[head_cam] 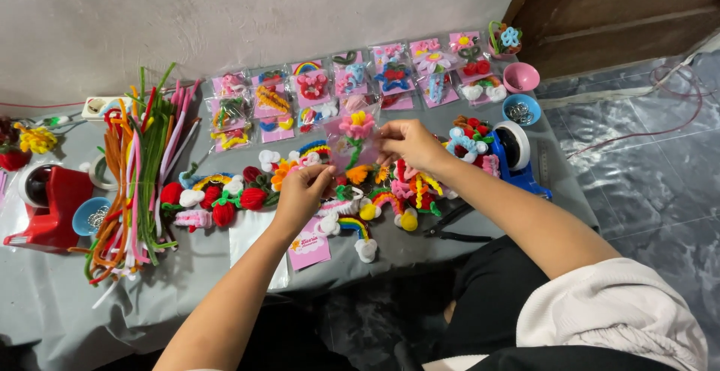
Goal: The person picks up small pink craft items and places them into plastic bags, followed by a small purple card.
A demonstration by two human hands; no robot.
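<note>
Nearest, the left hand (304,191) and right hand (409,142) meet over the grey table (187,281), both pinching one clear packet (352,142) that holds a pink flower clip. Left fingers close on its lower left corner, right fingers on its upper right edge, so the packet lies between the two hands, its long axis running roughly upright, tilted away from the body. Neither hand is nearer; both touch it. Under it sit loose fuzzy clips (225,198); left lie pipe cleaners (139,169); beyond, rows of filled packets (311,90) by the wall
</note>
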